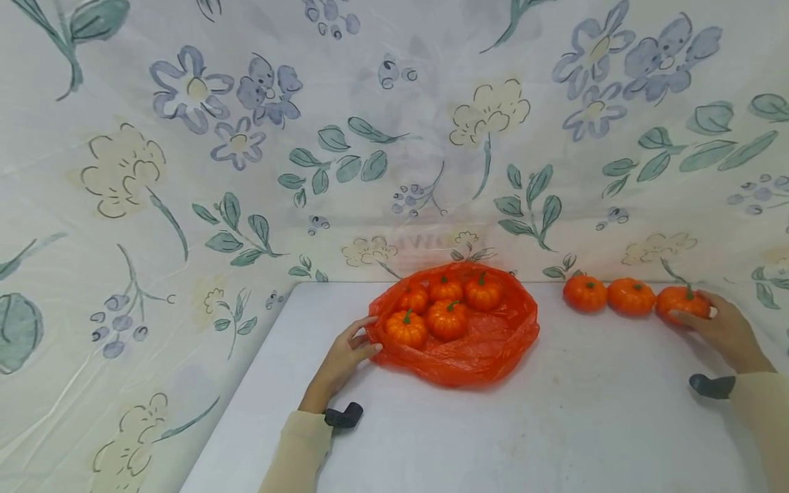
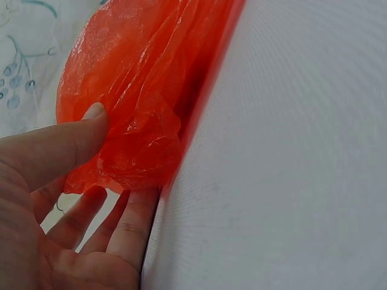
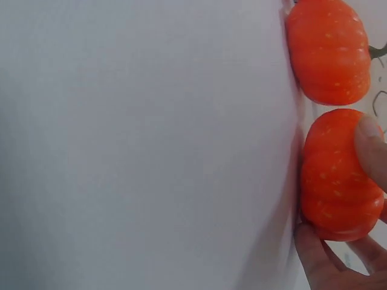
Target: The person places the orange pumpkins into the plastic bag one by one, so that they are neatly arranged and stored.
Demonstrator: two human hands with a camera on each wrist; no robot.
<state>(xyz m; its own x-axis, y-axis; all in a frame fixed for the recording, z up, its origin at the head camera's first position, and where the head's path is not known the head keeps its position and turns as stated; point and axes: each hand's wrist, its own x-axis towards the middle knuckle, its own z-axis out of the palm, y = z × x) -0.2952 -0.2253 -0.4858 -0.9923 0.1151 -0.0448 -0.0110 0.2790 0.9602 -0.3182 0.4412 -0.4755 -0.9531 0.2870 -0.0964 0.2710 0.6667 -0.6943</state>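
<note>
A red plastic bag (image 1: 493, 349) lies spread open on the table with several small orange pumpkins (image 1: 448, 320) inside. My left hand (image 1: 346, 352) holds the bag's left edge; in the left wrist view the thumb lies on the near side of the crinkled plastic (image 2: 142, 139) and the fingers reach behind it. At the far right, my right hand (image 1: 727, 327) grips a small pumpkin (image 1: 678, 301) between thumb and fingers. The right wrist view shows this pumpkin (image 3: 338, 181) close to the table surface, with the thumb across one side and fingertips at its end.
Two more small pumpkins, a middle one (image 1: 631, 297) and a left one (image 1: 585, 294), sit in a row beside the gripped one, along the back edge of the white table (image 1: 555, 424). A flower-patterned sheet (image 1: 345, 157) hangs behind and to the left.
</note>
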